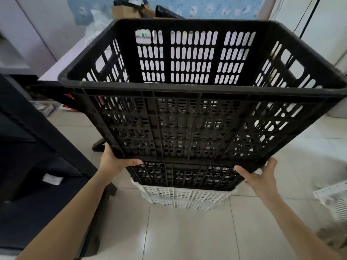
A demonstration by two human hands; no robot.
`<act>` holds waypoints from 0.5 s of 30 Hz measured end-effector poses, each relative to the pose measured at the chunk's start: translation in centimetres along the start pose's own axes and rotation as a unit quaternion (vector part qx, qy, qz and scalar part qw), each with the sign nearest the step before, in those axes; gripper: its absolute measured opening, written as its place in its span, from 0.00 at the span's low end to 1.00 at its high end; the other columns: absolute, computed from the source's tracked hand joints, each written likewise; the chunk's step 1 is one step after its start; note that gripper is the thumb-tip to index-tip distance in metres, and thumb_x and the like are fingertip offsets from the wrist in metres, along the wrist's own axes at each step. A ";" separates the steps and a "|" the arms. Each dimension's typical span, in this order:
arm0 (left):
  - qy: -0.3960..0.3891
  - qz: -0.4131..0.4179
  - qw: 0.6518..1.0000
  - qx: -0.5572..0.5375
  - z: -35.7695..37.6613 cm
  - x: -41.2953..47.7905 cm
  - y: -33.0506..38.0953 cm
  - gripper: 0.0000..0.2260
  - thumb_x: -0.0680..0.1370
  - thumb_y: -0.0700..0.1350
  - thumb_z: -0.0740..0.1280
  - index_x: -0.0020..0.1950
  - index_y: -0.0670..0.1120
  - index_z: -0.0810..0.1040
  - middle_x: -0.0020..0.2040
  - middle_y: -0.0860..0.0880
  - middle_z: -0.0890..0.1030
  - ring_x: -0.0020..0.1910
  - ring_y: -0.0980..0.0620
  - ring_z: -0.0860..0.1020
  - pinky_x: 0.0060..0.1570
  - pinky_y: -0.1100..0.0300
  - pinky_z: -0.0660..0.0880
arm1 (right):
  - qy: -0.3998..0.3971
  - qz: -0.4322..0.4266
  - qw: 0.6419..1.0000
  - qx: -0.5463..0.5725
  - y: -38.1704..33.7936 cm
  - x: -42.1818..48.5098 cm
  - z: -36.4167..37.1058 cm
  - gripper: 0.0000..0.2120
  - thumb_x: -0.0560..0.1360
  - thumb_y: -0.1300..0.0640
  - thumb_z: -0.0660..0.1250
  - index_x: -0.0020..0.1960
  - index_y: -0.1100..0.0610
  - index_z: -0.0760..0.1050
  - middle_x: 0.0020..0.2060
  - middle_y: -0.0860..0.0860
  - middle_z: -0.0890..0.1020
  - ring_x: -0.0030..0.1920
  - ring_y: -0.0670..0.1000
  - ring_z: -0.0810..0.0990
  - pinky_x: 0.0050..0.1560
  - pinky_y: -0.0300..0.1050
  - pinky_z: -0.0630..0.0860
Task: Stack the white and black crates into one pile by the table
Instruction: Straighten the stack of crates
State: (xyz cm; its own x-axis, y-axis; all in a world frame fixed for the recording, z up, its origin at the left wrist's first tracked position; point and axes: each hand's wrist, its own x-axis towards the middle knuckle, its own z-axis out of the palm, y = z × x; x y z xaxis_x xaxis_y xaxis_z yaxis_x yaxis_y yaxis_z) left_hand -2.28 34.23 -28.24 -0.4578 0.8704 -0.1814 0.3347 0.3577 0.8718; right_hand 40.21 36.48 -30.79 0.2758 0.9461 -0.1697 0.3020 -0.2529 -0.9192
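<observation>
Beside the table (pixel 28 166), the top black crate (pixel 187 119) sits on the pile above a white crate (pixel 184 197), left hand (pixel 114 160) and right hand (pixel 262 175) gripping its lower corners; judged best lowered level to nest squarely.

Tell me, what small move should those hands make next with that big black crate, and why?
Probably lower the top black crate straight down. Both the left hand and right hand grip its bottom corners, and it seems to sit high over the lower black crate resting in the white crate, so it looks not fully nested.
</observation>
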 end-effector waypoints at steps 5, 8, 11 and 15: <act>-0.032 -0.003 0.999 0.006 0.0 2.2 0.7 0.53 0.44 0.56 0.84 0.68 0.49 0.71 0.63 0.51 0.79 0.65 0.48 0.75 0.64 0.43 0.73 | 0.000 -0.008 1.000 0.002 -0.7 1.6 0.9 0.37 0.61 0.51 0.80 0.58 0.41 0.58 0.62 0.48 0.73 0.59 0.59 0.79 0.56 0.65 0.77; -0.043 0.001 0.999 0.008 0.0 3.5 1.1 0.54 0.43 0.57 0.83 0.68 0.49 0.71 0.63 0.51 0.79 0.65 0.47 0.75 0.64 0.43 0.74 | -0.008 -0.008 1.000 0.013 -1.0 2.8 1.5 0.36 0.62 0.52 0.80 0.58 0.41 0.59 0.57 0.42 0.74 0.59 0.58 0.79 0.56 0.64 0.78; -0.040 -0.007 0.999 0.001 0.3 4.9 1.6 0.54 0.43 0.55 0.84 0.68 0.51 0.70 0.64 0.51 0.78 0.66 0.47 0.74 0.64 0.42 0.73 | -0.014 -0.007 0.999 0.033 -1.5 4.3 1.9 0.36 0.62 0.54 0.80 0.59 0.43 0.59 0.60 0.46 0.73 0.60 0.58 0.79 0.57 0.63 0.77; -0.032 0.000 0.999 -0.017 0.8 6.2 2.0 0.55 0.42 0.56 0.84 0.67 0.52 0.70 0.63 0.53 0.78 0.66 0.49 0.74 0.64 0.43 0.73 | -0.017 -0.015 0.999 0.024 -2.1 6.1 2.7 0.37 0.63 0.52 0.80 0.60 0.44 0.59 0.62 0.48 0.72 0.61 0.57 0.78 0.57 0.63 0.77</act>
State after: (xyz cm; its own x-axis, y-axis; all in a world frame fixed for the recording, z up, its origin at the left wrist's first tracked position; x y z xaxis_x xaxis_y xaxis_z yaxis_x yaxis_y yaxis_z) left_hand -3.79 40.58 -27.92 -0.4038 0.8905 -0.2097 0.3051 0.3472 0.8868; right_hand 38.83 43.37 -30.86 0.2364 0.9595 -0.1532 0.2660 -0.2155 -0.9396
